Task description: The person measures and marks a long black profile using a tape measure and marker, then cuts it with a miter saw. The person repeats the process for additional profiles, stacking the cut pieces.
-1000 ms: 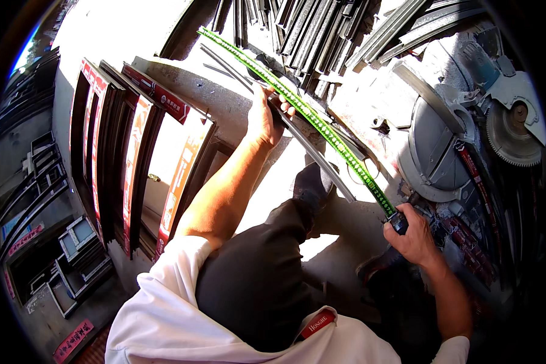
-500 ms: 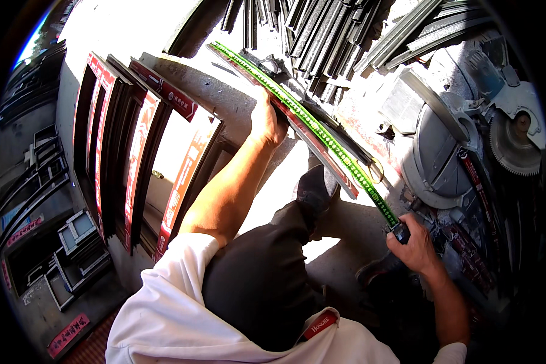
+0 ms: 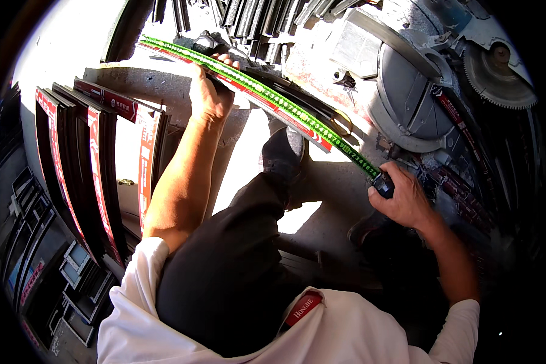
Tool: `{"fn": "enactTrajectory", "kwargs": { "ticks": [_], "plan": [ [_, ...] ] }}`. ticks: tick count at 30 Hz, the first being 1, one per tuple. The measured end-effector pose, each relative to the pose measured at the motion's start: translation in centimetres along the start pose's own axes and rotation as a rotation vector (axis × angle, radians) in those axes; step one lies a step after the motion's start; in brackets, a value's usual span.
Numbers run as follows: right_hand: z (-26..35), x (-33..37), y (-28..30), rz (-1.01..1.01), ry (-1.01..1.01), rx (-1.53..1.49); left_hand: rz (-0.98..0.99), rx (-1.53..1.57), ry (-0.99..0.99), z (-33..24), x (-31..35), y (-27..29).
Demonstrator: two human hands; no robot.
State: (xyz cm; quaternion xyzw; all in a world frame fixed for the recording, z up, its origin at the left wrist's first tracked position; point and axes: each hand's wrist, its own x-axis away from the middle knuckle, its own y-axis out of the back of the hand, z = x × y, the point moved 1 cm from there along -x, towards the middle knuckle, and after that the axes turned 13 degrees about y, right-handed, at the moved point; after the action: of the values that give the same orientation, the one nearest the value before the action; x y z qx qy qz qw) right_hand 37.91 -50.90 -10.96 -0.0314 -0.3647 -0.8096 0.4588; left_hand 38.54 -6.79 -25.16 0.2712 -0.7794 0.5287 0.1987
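My left hand (image 3: 211,97) is wrapped round a long, narrow frame profile (image 3: 318,141) with red film on its side. A bright green tape-measure blade (image 3: 273,97) is stretched along the profile's top, reaching its far left end. The blade runs on past the profile's near right end. There my right hand (image 3: 404,195) grips the dark tape-measure case (image 3: 382,184), thumb and fingers closed round it. The left palm and part of the fingers are hidden behind the profile.
At the right stands a grey saw with a round base (image 3: 400,115); its toothed blade (image 3: 500,73) is exposed. Dark metal profiles (image 3: 255,18) lie at the top. Red-filmed frames (image 3: 94,158) stand at left. My dark shoe (image 3: 283,148) is below the profile.
The view has shifted, so the surroundings sit further left and higher. The profile and blade now slant less steeply in the picture. Both hands keep their holds.
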Motion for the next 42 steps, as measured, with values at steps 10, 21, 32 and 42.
{"fn": "enactTrajectory", "kwargs": {
  "ticks": [10, 21, 32, 42],
  "plan": [
    [-0.8, 0.4, -0.4, -0.063, 0.08, 0.083, -0.081, -0.011, -0.006, -0.7, -1.2, -0.5],
    [-0.8, 0.3, -0.6, -0.095, 0.11, 0.132, -0.068, 0.012, 0.001, -2.1, -2.1, 1.1],
    [-0.5, 0.3, -0.6, -0.101, 0.109, 0.146, -0.102, -0.021, -0.024, -2.2, -2.1, 0.6],
    [-0.3, 0.3, -0.5, -0.11, 0.107, 0.164, -0.048, 0.04, -0.022, -2.3, -2.0, 0.8]
  ]
}}
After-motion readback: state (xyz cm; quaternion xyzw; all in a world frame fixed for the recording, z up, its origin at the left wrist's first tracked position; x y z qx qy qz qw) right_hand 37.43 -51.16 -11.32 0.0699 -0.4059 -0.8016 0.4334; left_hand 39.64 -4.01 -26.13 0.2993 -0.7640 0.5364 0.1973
